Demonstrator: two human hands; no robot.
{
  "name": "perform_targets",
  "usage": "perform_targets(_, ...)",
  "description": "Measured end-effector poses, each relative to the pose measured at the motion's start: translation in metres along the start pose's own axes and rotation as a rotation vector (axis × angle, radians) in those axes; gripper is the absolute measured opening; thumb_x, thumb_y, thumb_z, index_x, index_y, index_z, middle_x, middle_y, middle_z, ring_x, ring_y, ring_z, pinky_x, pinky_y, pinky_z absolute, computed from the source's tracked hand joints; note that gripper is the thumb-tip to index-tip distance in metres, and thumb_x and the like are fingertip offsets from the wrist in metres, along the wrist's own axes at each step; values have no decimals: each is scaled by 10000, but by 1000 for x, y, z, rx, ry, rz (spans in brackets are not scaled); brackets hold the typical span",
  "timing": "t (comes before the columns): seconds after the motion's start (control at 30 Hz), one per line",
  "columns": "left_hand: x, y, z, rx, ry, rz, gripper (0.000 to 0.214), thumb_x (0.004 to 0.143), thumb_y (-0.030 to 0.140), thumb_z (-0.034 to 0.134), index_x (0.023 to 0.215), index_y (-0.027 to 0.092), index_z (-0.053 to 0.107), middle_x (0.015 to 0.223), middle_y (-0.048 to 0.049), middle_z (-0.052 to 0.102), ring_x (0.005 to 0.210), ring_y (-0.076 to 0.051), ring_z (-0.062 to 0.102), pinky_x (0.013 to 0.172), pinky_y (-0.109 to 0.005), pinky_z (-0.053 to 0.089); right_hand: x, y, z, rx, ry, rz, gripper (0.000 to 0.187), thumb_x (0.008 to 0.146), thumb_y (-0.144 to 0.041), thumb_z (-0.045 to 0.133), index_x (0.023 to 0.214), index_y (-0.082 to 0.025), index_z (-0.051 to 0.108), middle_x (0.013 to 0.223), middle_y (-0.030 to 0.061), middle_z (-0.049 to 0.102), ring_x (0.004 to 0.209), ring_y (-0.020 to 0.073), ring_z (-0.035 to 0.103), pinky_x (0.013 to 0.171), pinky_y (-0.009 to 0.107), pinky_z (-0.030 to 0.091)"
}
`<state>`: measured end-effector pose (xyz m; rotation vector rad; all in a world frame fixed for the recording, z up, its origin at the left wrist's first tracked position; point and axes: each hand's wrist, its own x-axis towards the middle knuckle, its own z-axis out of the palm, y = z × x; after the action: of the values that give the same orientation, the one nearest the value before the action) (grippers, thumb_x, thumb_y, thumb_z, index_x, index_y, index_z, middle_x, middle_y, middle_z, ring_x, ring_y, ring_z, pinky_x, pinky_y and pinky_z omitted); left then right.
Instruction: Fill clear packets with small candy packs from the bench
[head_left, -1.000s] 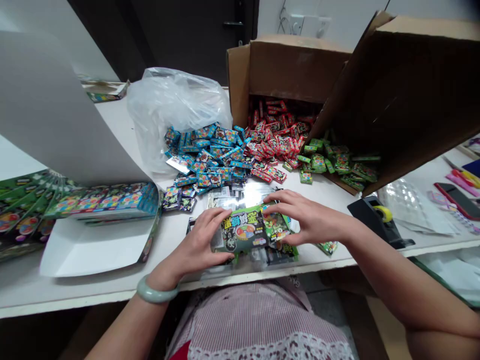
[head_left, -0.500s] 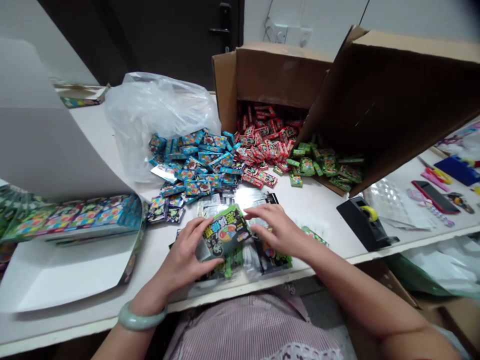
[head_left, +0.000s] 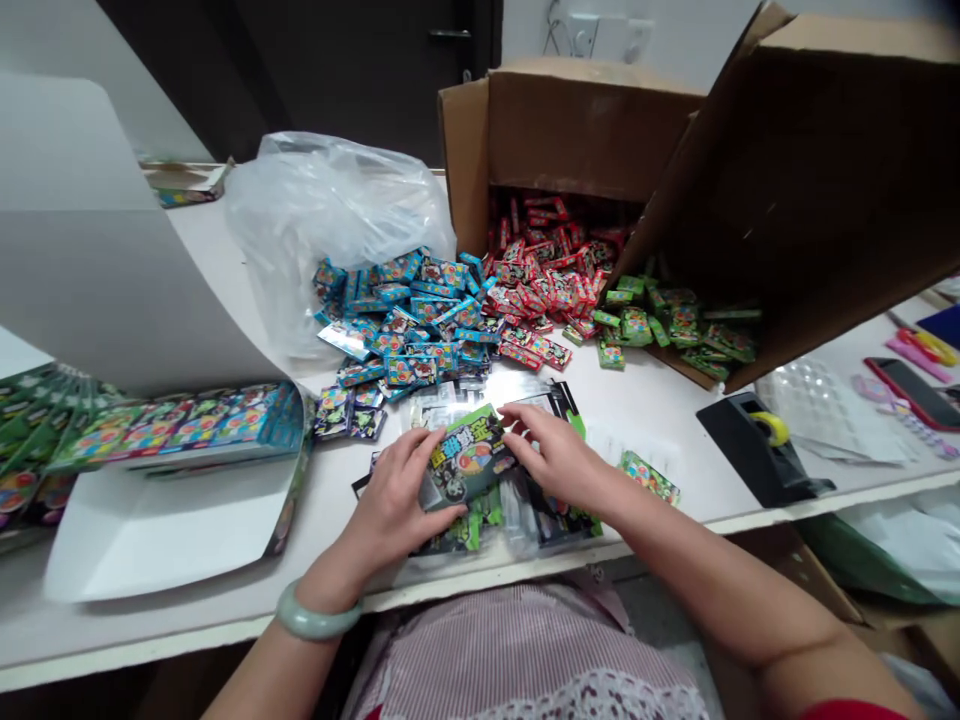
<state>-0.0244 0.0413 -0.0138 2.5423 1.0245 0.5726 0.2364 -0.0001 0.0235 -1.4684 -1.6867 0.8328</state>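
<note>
A flat printed packet [head_left: 472,455], dark with green edges and bright lettering, is tilted up between my two hands. My left hand [head_left: 401,490] grips its left side, thumb at the lower edge and fingers along the upper left. At the upper right corner, the bent fingers of my right hand [head_left: 551,450] touch the packet; whether they pinch it is hard to see. Beneath it lie more black and green packets [head_left: 566,515], partly in clear plastic and partly hidden by my hands. Behind are small blue boxes [head_left: 412,370], red boxes [head_left: 536,285] and green boxes [head_left: 637,325] in heaps.
An open display box [head_left: 202,520] with rows of small boxes stands at left. A clear plastic bag [head_left: 337,200] and cardboard cartons [head_left: 577,130] rise at the back. On the right are a tape dispenser [head_left: 742,450], a plastic tray [head_left: 817,410] and a phone [head_left: 911,392].
The whole view has shifted, so the table's things appear further right. My right fingers have come in closer against the packet's upper right corner. My left hand keeps its hold.
</note>
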Motion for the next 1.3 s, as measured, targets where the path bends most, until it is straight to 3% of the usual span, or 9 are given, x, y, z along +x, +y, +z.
perform_targets(0.13,-3,1,4,-8,-1,0,851,725,396,748,1426,232,294,1311,-135,430,1221,-322,454,1021,-493,424,2,9,9,199,76,99,337,910,-266,475,1236,-184,462,1066,99,669,884,175,649,798,347,507)
perform_targets(0.47,2,4,8,-35,-33,42,860,726,397,742,1439,240,288,1331,-135,430,1242,-324,450,1032,-484,426,2,13,19,289,18,153,412,888,-280,513,1284,-197,431,879,31,690,719,142,625,718,305,503)
perform_targets(0.57,-1,-3,0,-18,-18,13,828,739,410,722,1436,252,304,1324,-121,440,1218,-318,476,1019,-479,442,13,30,-5,286,180,106,445,893,-303,514,1313,-212,401,1056,70,673,869,156,640,770,305,505)
perform_targets(0.7,-4,-12,-11,-2,11,-12,797,754,438,696,1432,263,315,1299,-99,446,1189,-303,500,1001,-461,463,56,70,-55,-210,248,248,252,882,-279,551,1108,-183,606,1098,90,667,1017,198,607,896,328,455)
perform_targets(0.77,-3,-11,-13,4,17,3,791,762,445,687,1433,267,308,1300,-97,438,1191,-300,497,1003,-461,463,83,91,-71,-301,269,323,202,865,-241,573,1027,-152,653,1134,129,651,1096,236,569,958,353,407)
perform_targets(0.93,-1,-5,-6,25,-8,17,791,783,444,665,1449,285,270,1324,-101,423,1205,-300,495,987,-448,481,123,126,-72,-266,232,444,234,581,-242,833,709,-173,650,852,70,682,921,244,621,827,311,460)
perform_targets(1.0,-1,-7,-5,31,-4,9,798,778,449,669,1451,292,268,1317,-98,430,1194,-299,507,978,-439,489,123,131,-71,-207,262,481,250,575,-231,821,703,-187,610,743,17,645,805,208,625,750,303,479)
perform_targets(1.13,3,-14,-7,40,49,9,805,775,459,670,1453,290,270,1300,-96,441,1174,-298,516,981,-446,484,99,117,-78,-32,364,483,155,723,-249,657,799,-192,535,762,-4,605,718,150,607,680,287,496)
perform_targets(1.3,12,-7,-2,44,129,3,821,769,452,685,1456,269,273,1283,-105,440,1185,-310,486,1003,-486,456,42,60,-68,334,325,294,256,741,-338,631,927,-214,506,816,-13,597,720,118,596,677,261,505)
